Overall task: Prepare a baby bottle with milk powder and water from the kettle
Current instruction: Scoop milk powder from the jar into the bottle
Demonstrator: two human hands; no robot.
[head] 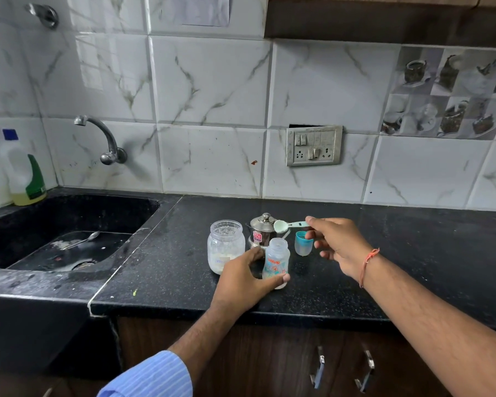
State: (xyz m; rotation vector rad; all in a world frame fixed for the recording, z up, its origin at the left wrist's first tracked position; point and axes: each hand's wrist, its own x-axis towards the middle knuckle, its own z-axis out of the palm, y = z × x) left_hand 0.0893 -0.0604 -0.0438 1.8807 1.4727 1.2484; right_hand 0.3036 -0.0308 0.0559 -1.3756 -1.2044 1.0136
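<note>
A clear baby bottle (276, 259) with orange print stands open on the black counter (166, 270). My left hand (245, 279) grips its lower part. My right hand (337, 245) pinches the handle of a pale green scoop (282, 225), held level above the bottle's mouth. Left of the bottle stands an open glass jar (225, 245) with a little white powder at its bottom. A small steel kettle (262, 229) with a lid sits just behind the bottle. The bottle's blue cap (302, 242) stands upside down to the right, below my right hand.
A black sink (69, 233) with a spoon (82, 239) in it lies to the left, under a wall tap (103, 138). A detergent bottle (23, 170) stands at the sink's back corner. A switch and socket plate (314, 146) is on the tiled wall.
</note>
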